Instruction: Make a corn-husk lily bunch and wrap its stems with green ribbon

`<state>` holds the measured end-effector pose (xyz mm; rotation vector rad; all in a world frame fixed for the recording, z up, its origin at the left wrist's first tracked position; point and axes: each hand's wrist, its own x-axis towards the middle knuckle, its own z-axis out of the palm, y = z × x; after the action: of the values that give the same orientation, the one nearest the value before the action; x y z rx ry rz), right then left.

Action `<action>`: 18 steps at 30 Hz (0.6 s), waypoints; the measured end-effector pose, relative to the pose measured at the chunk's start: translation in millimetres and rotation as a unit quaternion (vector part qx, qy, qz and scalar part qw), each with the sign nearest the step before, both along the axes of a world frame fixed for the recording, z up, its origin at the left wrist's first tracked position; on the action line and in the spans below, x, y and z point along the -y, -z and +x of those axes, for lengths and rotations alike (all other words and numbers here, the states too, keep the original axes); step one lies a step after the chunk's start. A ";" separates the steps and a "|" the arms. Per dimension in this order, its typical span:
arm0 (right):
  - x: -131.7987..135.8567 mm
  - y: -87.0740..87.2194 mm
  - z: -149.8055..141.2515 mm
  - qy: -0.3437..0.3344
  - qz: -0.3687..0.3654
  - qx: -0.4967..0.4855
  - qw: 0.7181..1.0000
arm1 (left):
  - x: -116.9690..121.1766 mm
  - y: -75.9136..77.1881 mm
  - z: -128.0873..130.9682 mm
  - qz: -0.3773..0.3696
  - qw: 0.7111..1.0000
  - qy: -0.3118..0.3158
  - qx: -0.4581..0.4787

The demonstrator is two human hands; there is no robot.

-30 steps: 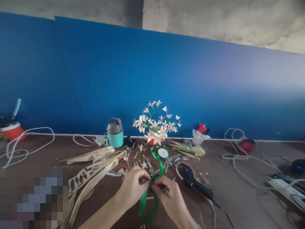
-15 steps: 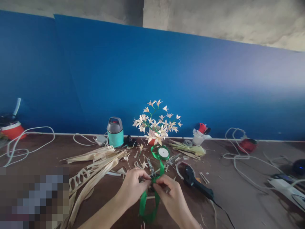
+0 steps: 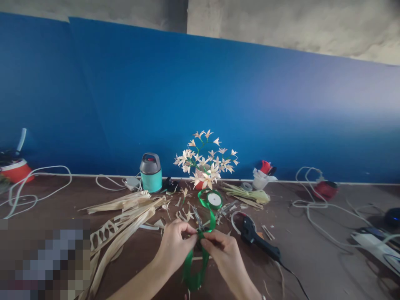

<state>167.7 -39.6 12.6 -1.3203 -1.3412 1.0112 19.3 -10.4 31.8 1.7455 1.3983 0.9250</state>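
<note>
A green ribbon [image 3: 194, 280] hangs in a loop below my fingertips, and its other end runs up to a white-centred spool [image 3: 214, 200] on the table. My left hand [image 3: 175, 243] pinches the ribbon between thumb and forefinger. Close beside it, my right hand [image 3: 222, 250] pinches the same ribbon from the right. Just beyond the fingers lies a pair of scissors [image 3: 198, 217], its handles partly hidden. Behind the spool stands a pot of pale flowers [image 3: 208, 168] on green stems.
Dried husks [image 3: 125, 231] spread to the left. On the right lies a black glue gun [image 3: 261, 241] with its cable. A turquoise container [image 3: 151, 175], a white cup [image 3: 261, 179] and a bundle of pale green husks [image 3: 250, 195] stand or lie farther back. Small scraps litter the middle.
Both hands stay pinched on the ribbon at nearly the same spot. The hanging loop has shifted slightly, and the right fingers have moved a little.
</note>
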 end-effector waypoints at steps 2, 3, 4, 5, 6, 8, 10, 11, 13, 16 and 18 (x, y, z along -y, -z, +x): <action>-0.3 0.9 -1.3 0.007 -0.004 -0.020 1.000 | 0.1 -1.2 0.2 -0.002 1.000 -0.007 -0.004; -0.2 0.9 -1.9 0.012 -0.005 -0.027 1.000 | 0.1 -1.8 0.5 -0.001 1.000 -0.010 -0.006; -0.1 0.6 -2.6 0.015 -0.007 -0.033 0.999 | 0.0 -2.3 0.9 0.000 1.000 -0.012 -0.010; 0.2 0.1 -3.2 0.018 -0.009 -0.039 0.999 | -0.1 -2.9 1.3 0.003 1.000 -0.014 -0.013; 0.4 -0.6 -3.8 0.023 -0.011 -0.044 0.999 | -0.1 -3.3 1.7 0.005 1.000 -0.016 -0.016; 0.9 -2.1 -5.2 0.031 -0.013 -0.056 0.998 | 0.2 -4.2 2.2 0.010 1.000 -0.019 -0.021; 1.2 -3.5 -6.6 0.036 -0.015 -0.066 0.997 | 1.0 -4.8 2.6 0.014 0.999 -0.025 -0.031; 1.3 -4.0 -7.2 0.038 -0.015 -0.070 0.997 | 1.4 -4.9 2.7 0.016 0.999 -0.028 -0.037; 1.3 -4.5 -8.3 0.038 -0.015 -0.079 0.996 | 2.1 -4.5 3.0 0.018 0.998 -0.033 -0.047; 1.3 -4.4 -9.7 0.041 -0.012 -0.089 0.995 | 2.6 -3.1 3.7 0.017 0.998 -0.040 -0.054; 1.4 -4.0 -10.4 0.040 -0.011 -0.089 0.995 | 2.5 -2.3 4.2 0.016 0.997 -0.043 -0.056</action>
<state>157.2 -41.0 16.6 -1.2590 -1.1363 1.0648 23.5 -13.0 34.1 1.7958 1.5487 0.9116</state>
